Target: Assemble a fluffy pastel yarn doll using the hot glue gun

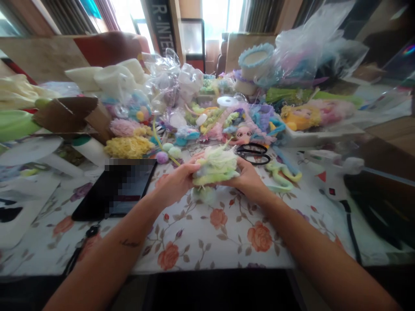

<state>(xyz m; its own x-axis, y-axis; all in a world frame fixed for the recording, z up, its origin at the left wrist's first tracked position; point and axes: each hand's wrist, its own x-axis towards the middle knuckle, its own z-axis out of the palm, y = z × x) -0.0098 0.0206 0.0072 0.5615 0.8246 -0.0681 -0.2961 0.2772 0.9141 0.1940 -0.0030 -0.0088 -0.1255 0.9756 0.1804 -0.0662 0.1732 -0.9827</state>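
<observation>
Above the flowered cloth, both hands hold a fuzzy pale green and white bundle (217, 166), perhaps of yarn or fluff. My left hand (180, 179) grips its left side, thumb on top. The fingers of my right hand (246, 177) close round its right side, partly hidden behind it. Loose pale strands stick up from the top, and a fluffy greenish tuft (205, 194) hangs below. Right behind my right hand lie scissors (254, 153) with black handles. A green and blue strip (283, 175) rests on the cloth to the right.
A tablet (113, 190) lies at the left. Pompoms (167, 153), yellow fluffy yarn (128, 147) and a doll's head (244, 133) sit behind the hands, before a heap of coloured pieces and plastic bags (168, 82). A white glue gun (333, 172) with a black cord stands right.
</observation>
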